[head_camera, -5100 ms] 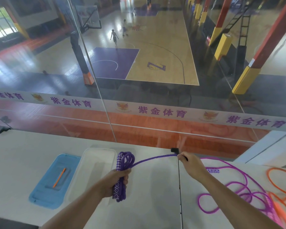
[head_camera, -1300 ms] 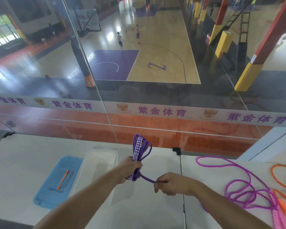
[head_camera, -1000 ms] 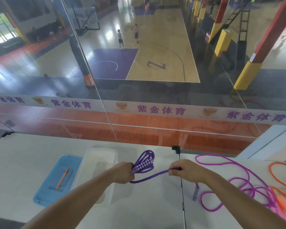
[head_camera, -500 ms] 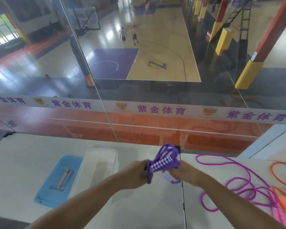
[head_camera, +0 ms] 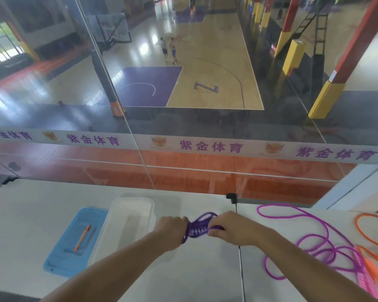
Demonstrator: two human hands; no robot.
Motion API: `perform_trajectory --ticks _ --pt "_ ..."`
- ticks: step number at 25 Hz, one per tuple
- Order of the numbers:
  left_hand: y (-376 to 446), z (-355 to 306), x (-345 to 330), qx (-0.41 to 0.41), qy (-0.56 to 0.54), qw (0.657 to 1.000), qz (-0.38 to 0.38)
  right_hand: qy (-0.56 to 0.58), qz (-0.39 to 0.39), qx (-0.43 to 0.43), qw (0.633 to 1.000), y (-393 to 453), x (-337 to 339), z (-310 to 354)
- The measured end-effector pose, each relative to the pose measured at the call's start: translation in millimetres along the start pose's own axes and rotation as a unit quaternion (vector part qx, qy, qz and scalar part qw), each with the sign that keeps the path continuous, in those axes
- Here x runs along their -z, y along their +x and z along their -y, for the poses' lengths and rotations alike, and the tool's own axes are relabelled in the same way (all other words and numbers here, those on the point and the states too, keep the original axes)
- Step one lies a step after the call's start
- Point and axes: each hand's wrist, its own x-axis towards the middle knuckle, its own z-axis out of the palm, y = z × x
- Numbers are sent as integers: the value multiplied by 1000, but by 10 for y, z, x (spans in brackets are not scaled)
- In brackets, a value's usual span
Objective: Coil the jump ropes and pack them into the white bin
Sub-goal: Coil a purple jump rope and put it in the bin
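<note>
A dark purple jump rope (head_camera: pixel 198 227), bundled into a short coil with its patterned handles inside, is held just above the table between both hands. My left hand (head_camera: pixel 171 228) grips the coil's left end. My right hand (head_camera: pixel 228 230) grips the right end, fingers curled round a strand of the rope. The white bin (head_camera: pixel 129 223) stands just left of my left hand, nothing visible in it. A loose magenta jump rope (head_camera: pixel 314 238) sprawls on the table to the right, and an orange jump rope (head_camera: pixel 373 240) lies beyond it at the right edge.
A blue lid (head_camera: pixel 72 238) with an orange pen (head_camera: pixel 81 238) on it lies left of the bin. A glass wall (head_camera: pixel 183 149) rises along the table's far edge. A seam (head_camera: pixel 240 253) splits the white table under my right wrist.
The long free length of rope has been wound round the bundle. In the last second my right hand came in from the right to meet the coil, which dropped lower and now lies sideways.
</note>
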Motion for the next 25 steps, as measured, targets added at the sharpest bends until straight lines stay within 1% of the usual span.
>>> perform_trajectory --ticks 1,3,5,6,7,8,9,10,11,12,13,14,15,16,17,18,19,20,21,23,25 --pt "-21 -78 21 -49 36 998 6 -9 -8 11 1000 11 78 -16" --pt "-71 -200 99 -128 57 990 -12 22 -16 5 1000 33 174 -68" --pt "-126 -243 182 -187 20 982 -32 86 -15 -16 996 29 244 -116" --pt "-163 -252 212 -207 -22 978 -33 129 -6 -25 991 -1 274 -142" --pt "-212 -247 239 -206 -92 974 -27 171 2 -31 985 -35 278 -186" --pt "-252 -239 258 -187 -195 963 -22 203 -4 -31 979 -70 264 -239" --pt "-279 -238 271 -162 -317 934 -28 242 -17 -35 970 -104 219 -289" --pt "-275 -235 261 -131 -425 894 -50 302 -30 -45 952 -132 152 -311" --pt "-229 -234 237 -92 -502 856 -81 388 -41 -55 919 -138 73 -301" --pt "-172 -237 232 -51 -542 832 -106 453 -46 -68 888 -126 3 -276" --pt "-102 -225 220 -9 -558 821 -116 491 -46 -74 867 -108 -47 -235" --pt "-47 -217 215 26 -557 822 -115 486 -50 -81 869 -81 -87 -184" --pt "10 -203 199 53 -543 831 -110 466 -56 -86 879 -61 -115 -134" --pt "57 -182 163 76 -511 849 -109 437 -64 -95 892 -49 -129 -78" --pt "80 -160 124 91 -464 874 -112 426 -66 -113 895 -30 -147 -25" --pt "82 -145 81 99 -404 902 -117 440 -66 -133 886 -14 -160 27" --pt "73 -149 45 98 -329 931 -127 476 -69 -151 863 18 -179 81" --pt "67 -180 7 89 -249 954 -143 520 -81 -171 833 54 -202 134" --pt "54 -236 -16 76 -180 968 -159 562 -99 -198 797 94 -224 187" --pt "57 -371 -46 52 -104 973 -197 626 -121 -255 727 181 -273 277" --pt "94 -471 -58 38 -54 973 -221 671 -139 -281 672 245 -332 337"
